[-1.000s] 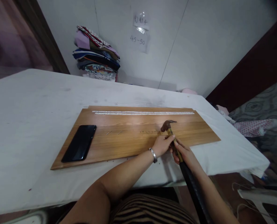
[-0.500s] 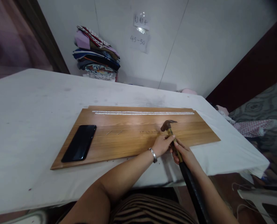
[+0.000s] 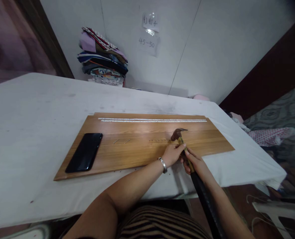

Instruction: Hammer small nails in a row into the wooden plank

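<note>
A claw hammer [image 3: 179,134] with a rusty head and a long dark lower handle slants over the wooden board [image 3: 137,149]. My right hand [image 3: 196,163] is closed round its handle below the head. Just under the head, my left hand [image 3: 172,154] lies against the handle with its thumb across it; its other fingers are mostly hidden. Beside the hammer head, a row of several small nails or nail marks [image 3: 157,140] runs along the board. Two loose nails, a left nail [image 3: 116,141] and a right nail [image 3: 127,141], lie further left.
A black phone [image 3: 84,152] lies on the board's left end. Two white printed strips [image 3: 152,120] run along its far edge. The board rests on a table with a white cloth [image 3: 33,132]. Folded clothes [image 3: 104,59] are stacked by the wall at the back.
</note>
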A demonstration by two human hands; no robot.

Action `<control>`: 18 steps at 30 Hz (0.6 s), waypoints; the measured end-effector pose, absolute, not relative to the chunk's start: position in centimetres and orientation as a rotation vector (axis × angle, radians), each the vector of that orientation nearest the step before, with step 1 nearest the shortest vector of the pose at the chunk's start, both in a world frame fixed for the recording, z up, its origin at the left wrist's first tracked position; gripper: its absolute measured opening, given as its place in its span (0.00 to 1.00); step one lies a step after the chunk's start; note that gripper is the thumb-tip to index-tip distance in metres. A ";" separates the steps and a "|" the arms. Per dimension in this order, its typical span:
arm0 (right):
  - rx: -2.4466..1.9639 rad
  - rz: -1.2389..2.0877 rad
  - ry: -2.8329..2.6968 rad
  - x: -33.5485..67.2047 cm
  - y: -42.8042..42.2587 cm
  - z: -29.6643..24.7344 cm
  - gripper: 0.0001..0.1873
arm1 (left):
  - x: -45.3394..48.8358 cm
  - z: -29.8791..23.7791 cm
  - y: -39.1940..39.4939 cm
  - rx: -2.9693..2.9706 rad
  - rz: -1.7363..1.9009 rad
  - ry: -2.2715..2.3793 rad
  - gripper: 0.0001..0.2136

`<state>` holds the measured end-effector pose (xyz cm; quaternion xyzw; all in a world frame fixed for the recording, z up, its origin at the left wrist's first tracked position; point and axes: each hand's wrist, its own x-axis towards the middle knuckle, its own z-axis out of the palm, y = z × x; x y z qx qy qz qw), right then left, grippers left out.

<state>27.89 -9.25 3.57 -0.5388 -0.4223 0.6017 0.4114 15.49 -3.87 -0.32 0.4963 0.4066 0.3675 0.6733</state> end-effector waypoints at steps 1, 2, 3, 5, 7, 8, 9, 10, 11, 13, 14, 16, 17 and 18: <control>-1.347 1.520 -1.070 27.9 -9.2 3.6 0.36 | 15.5 -0.2 -3.9 1.111 0.832 0.908 0.24; -1.339 1.527 -1.078 28.0 -9.2 3.6 0.36 | 15.5 -0.1 -4.0 1.102 0.837 0.899 0.24; -1.333 1.533 -1.085 28.0 -9.2 3.6 0.36 | 15.5 -0.1 -4.0 1.092 0.841 0.889 0.23; -1.332 1.533 -1.085 28.1 -9.2 3.6 0.35 | 15.5 -0.1 -4.0 1.082 0.844 0.885 0.22; -1.342 1.522 -1.068 28.0 -9.2 3.6 0.35 | 15.6 -0.3 -3.9 1.087 0.841 0.903 0.23; -1.345 1.518 -1.060 27.9 -9.2 3.6 0.35 | 15.6 -0.4 -3.8 1.095 0.838 0.914 0.23; -1.345 1.517 -1.054 27.8 -9.3 3.6 0.35 | 15.6 -0.5 -3.8 1.103 0.834 0.921 0.23; -1.341 1.518 -1.053 27.8 -9.3 3.6 0.35 | 15.6 -0.6 -3.8 1.110 0.831 0.924 0.23; -1.335 1.518 -1.054 27.7 -9.3 3.6 0.36 | 15.6 -0.6 -3.8 1.116 0.830 0.924 0.23; -1.326 1.512 -1.058 27.7 -9.4 3.6 0.36 | 15.5 -0.6 -3.8 1.121 0.838 0.920 0.23; -1.326 1.508 -1.061 27.7 -9.4 3.6 0.36 | 15.5 -0.6 -3.8 1.123 0.842 0.918 0.22; -1.335 1.504 -1.063 27.8 -9.4 3.6 0.37 | 15.5 -0.6 -3.8 1.125 0.843 0.916 0.22; -1.341 1.506 -1.060 27.8 -9.4 3.5 0.37 | 15.5 -0.6 -3.8 1.128 0.839 0.915 0.22; -1.344 1.511 -1.057 27.8 -9.3 3.5 0.37 | 15.5 -0.6 -3.7 1.132 0.833 0.916 0.23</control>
